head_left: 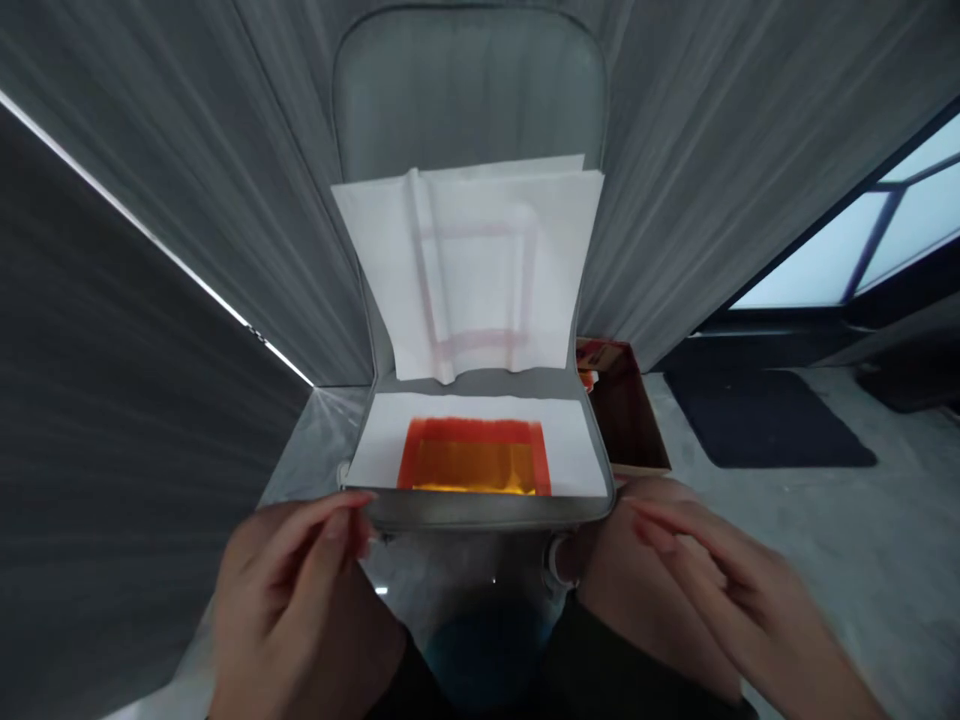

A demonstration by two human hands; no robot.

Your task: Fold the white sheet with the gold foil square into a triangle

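A flat white paper sheet [577,455] lies on the seat [491,510] of a soft grey padded chair [469,80], right up by its front edge, and on the sheet is a shiny red and gold oblong patch [474,465]. The sheet looks longest from side to side, along the front edge, and it lies ahead of both hands and between them. The left hand [296,585] is the nearer one, with its fingers by the front left corner of the seat; I cannot tell if they touch the paper. The right hand [731,590] is just off the front right corner. On each hand the thumb and first finger are bent in close, with nothing seen in them, but I cannot tell if the tips meet. Big white paper sheets [480,270] with a pale pink frame shape lean on the chair back, above the back edge of the seat. Past the right edge of the seat, a brown and red cardboard box [640,420] sits open, with a small orange and white thing [588,380] in it
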